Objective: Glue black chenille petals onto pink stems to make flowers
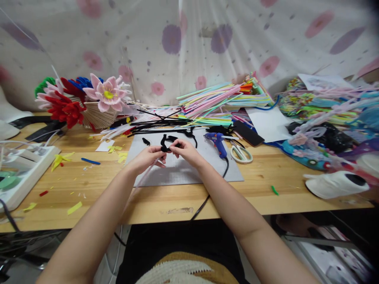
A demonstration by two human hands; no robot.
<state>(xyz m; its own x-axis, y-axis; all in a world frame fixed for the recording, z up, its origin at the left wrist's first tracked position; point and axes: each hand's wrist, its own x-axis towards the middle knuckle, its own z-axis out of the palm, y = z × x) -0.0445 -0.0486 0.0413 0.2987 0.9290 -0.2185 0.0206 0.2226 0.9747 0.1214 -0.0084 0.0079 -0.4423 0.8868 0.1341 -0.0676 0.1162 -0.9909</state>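
Above the grey mat [183, 173], my left hand [146, 157] and my right hand [188, 152] meet with fingertips close together. Between them is a fuzzy black pipe cleaner [164, 142] bent into a curved shape, pinched by both hands. From under my left fingers a thin pale pink stick [145, 176] slants down toward the table edge. My fingers cover part of the black piece, so how it joins the stick is hidden. A small black fuzzy piece [146, 141] lies on the mat just beyond my left hand.
A blue glue gun [218, 144] and white-handled scissors [242, 154] lie right of my hands. Behind are black pipe cleaners [162, 125] and a pastel bundle [210, 100]. Fuzzy flowers [108, 94] stand back left; a power strip [32, 177] sits left, a white spool [334, 184] right.
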